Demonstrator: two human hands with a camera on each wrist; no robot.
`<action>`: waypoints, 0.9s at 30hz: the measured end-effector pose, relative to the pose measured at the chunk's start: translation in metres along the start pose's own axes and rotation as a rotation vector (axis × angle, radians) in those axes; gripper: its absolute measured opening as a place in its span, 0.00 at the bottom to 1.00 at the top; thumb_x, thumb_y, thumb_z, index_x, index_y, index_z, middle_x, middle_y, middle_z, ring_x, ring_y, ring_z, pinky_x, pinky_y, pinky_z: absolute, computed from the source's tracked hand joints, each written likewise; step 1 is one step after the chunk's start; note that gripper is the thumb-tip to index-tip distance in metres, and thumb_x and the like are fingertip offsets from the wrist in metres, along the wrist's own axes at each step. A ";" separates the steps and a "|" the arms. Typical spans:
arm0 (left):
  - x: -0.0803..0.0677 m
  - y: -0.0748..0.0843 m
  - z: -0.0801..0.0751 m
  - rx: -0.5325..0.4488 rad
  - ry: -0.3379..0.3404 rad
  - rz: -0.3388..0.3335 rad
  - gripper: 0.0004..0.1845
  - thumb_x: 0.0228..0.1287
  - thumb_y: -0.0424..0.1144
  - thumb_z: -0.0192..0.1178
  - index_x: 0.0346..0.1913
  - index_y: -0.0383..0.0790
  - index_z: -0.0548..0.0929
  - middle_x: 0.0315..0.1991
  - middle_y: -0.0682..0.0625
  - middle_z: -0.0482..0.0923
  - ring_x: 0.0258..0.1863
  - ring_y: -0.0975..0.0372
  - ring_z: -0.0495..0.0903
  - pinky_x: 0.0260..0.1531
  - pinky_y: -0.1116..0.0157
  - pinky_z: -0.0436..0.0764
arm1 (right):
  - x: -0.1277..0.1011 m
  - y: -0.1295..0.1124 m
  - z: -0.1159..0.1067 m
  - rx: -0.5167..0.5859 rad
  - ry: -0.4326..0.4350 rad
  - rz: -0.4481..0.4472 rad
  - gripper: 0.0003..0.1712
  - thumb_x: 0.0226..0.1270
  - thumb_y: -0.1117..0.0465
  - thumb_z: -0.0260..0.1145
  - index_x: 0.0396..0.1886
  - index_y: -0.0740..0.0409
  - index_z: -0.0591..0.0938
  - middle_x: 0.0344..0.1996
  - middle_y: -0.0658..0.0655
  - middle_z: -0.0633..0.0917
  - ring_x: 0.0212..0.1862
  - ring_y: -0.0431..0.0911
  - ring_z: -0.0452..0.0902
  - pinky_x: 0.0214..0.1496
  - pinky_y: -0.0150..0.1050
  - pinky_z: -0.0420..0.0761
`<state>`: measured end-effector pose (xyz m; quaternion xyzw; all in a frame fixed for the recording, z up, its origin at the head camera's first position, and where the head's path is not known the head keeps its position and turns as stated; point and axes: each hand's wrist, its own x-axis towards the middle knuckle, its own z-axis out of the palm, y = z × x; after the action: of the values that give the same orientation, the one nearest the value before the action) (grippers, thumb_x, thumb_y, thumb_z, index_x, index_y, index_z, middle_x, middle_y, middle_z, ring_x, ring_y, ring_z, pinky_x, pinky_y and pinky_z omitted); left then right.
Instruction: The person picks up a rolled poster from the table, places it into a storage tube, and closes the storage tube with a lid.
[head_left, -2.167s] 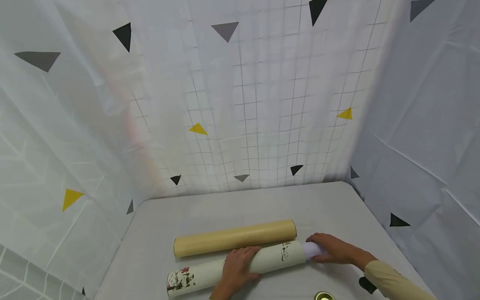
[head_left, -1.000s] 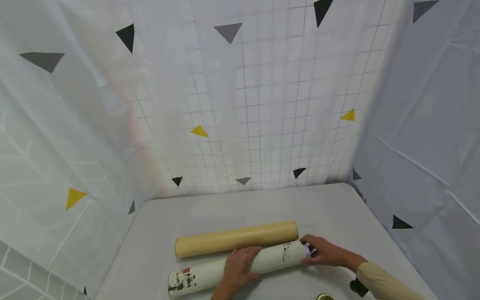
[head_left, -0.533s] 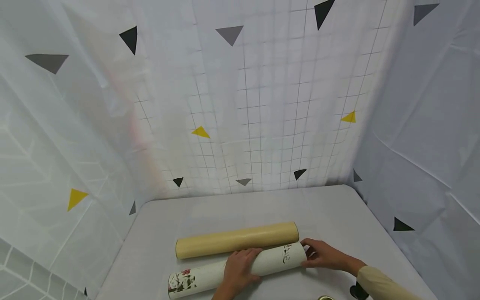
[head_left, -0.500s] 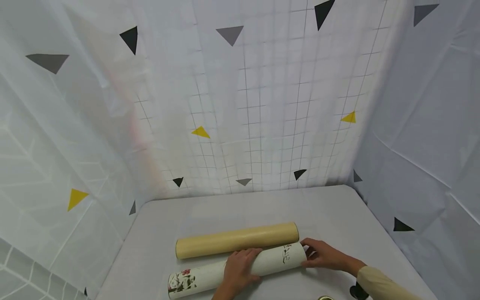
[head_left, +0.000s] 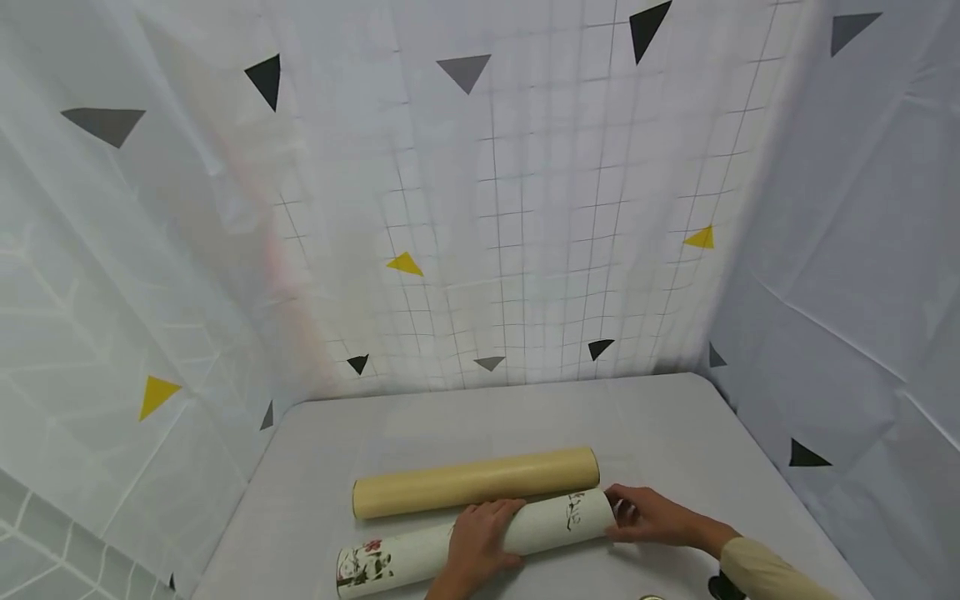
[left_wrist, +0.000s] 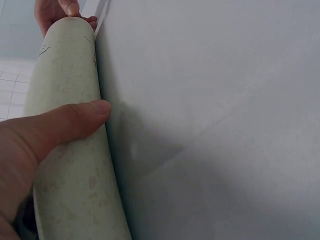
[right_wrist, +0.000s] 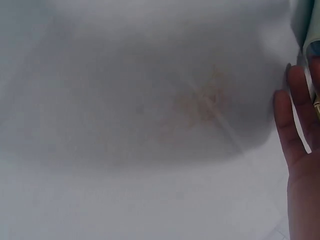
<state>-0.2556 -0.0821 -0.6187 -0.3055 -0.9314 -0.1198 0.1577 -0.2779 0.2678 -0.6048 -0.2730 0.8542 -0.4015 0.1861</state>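
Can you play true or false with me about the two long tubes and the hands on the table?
1. The left hand rests on the painted tube. True.
2. The plain tan tube is being held in the air. False: it lies on the table, and no hand touches it.
3. The right hand is at the end of the painted tube. True.
4. The painted tube stands upright. False: it lies on its side beside the tan tube.
5. The painted tube has a flower picture near its left end. True.
6. The wall behind has red circles. False: it shows black, grey and yellow triangles.
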 end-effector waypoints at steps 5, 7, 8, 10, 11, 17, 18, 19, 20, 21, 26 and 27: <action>-0.002 0.003 0.001 0.000 -0.005 -0.007 0.46 0.30 0.58 0.86 0.61 0.53 0.82 0.54 0.61 0.88 0.49 0.65 0.87 0.46 0.65 0.82 | -0.009 0.004 0.001 -0.107 -0.063 0.027 0.12 0.65 0.48 0.74 0.37 0.46 0.82 0.30 0.38 0.81 0.33 0.27 0.72 0.35 0.28 0.73; -0.003 0.004 0.001 0.005 0.006 -0.006 0.47 0.29 0.57 0.86 0.61 0.53 0.82 0.53 0.61 0.88 0.49 0.65 0.87 0.46 0.65 0.82 | -0.013 0.004 0.001 -0.130 -0.088 0.052 0.14 0.60 0.46 0.77 0.34 0.45 0.82 0.29 0.36 0.79 0.33 0.27 0.71 0.35 0.28 0.70; -0.003 0.004 0.001 0.010 0.015 -0.004 0.47 0.29 0.57 0.86 0.61 0.52 0.82 0.53 0.61 0.88 0.48 0.65 0.87 0.45 0.65 0.83 | -0.015 0.003 0.001 -0.141 -0.098 0.056 0.15 0.57 0.46 0.79 0.32 0.45 0.81 0.28 0.36 0.78 0.33 0.27 0.70 0.36 0.29 0.68; -0.002 0.005 0.001 0.019 0.034 0.000 0.48 0.27 0.57 0.86 0.61 0.52 0.82 0.52 0.60 0.88 0.48 0.65 0.87 0.45 0.65 0.83 | -0.018 0.002 0.000 -0.153 -0.119 0.061 0.18 0.53 0.46 0.81 0.31 0.46 0.81 0.28 0.37 0.77 0.34 0.28 0.69 0.37 0.29 0.67; -0.001 0.005 0.001 0.022 0.041 0.001 0.48 0.27 0.57 0.86 0.60 0.52 0.82 0.52 0.60 0.88 0.48 0.65 0.87 0.45 0.66 0.83 | -0.019 0.001 0.000 -0.164 -0.127 0.063 0.19 0.51 0.46 0.82 0.31 0.46 0.81 0.28 0.37 0.77 0.34 0.28 0.69 0.37 0.29 0.66; 0.002 0.004 -0.002 0.034 0.056 -0.001 0.47 0.26 0.57 0.86 0.60 0.52 0.83 0.52 0.61 0.88 0.48 0.65 0.87 0.45 0.66 0.82 | -0.020 0.003 -0.002 -0.229 -0.148 0.038 0.18 0.49 0.47 0.83 0.30 0.45 0.81 0.28 0.38 0.77 0.34 0.28 0.68 0.37 0.28 0.66; 0.002 0.005 -0.002 0.032 0.058 0.001 0.47 0.26 0.56 0.87 0.60 0.52 0.83 0.52 0.61 0.88 0.47 0.65 0.87 0.44 0.66 0.82 | -0.020 0.003 -0.002 -0.225 -0.149 0.039 0.18 0.49 0.47 0.83 0.30 0.46 0.81 0.29 0.38 0.77 0.34 0.29 0.68 0.37 0.28 0.66; 0.002 0.005 -0.003 0.028 0.060 0.004 0.47 0.26 0.56 0.87 0.60 0.52 0.83 0.52 0.61 0.88 0.47 0.65 0.87 0.44 0.66 0.83 | -0.020 0.003 -0.002 -0.217 -0.150 0.034 0.18 0.50 0.47 0.83 0.30 0.46 0.82 0.29 0.39 0.77 0.34 0.29 0.68 0.37 0.28 0.66; 0.001 0.005 -0.004 0.027 0.063 0.010 0.47 0.26 0.56 0.87 0.59 0.52 0.83 0.52 0.61 0.88 0.47 0.65 0.88 0.44 0.66 0.83 | -0.020 0.002 -0.002 -0.206 -0.152 0.042 0.18 0.50 0.46 0.83 0.30 0.46 0.82 0.29 0.39 0.77 0.35 0.29 0.68 0.37 0.28 0.66; 0.001 0.005 -0.004 0.023 0.064 0.013 0.47 0.26 0.56 0.87 0.59 0.52 0.83 0.52 0.61 0.88 0.47 0.65 0.88 0.44 0.66 0.83 | -0.021 0.002 -0.002 -0.195 -0.154 0.049 0.19 0.50 0.46 0.83 0.30 0.46 0.82 0.30 0.39 0.77 0.35 0.29 0.68 0.37 0.28 0.66; 0.000 0.006 -0.004 0.018 0.062 0.017 0.46 0.27 0.55 0.87 0.60 0.52 0.83 0.52 0.61 0.88 0.48 0.65 0.87 0.45 0.66 0.82 | -0.023 0.001 -0.001 -0.192 -0.171 0.017 0.20 0.49 0.44 0.83 0.32 0.45 0.82 0.32 0.39 0.76 0.37 0.29 0.68 0.38 0.27 0.66; -0.001 0.006 -0.004 0.019 0.061 0.016 0.46 0.27 0.55 0.86 0.60 0.52 0.83 0.52 0.61 0.88 0.48 0.65 0.87 0.45 0.66 0.82 | -0.024 0.001 -0.001 -0.200 -0.174 -0.002 0.20 0.48 0.44 0.83 0.32 0.45 0.82 0.32 0.39 0.77 0.37 0.29 0.68 0.38 0.27 0.66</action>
<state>-0.2507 -0.0792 -0.6144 -0.3075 -0.9248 -0.1190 0.1900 -0.2601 0.2837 -0.6023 -0.3249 0.8703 -0.2894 0.2307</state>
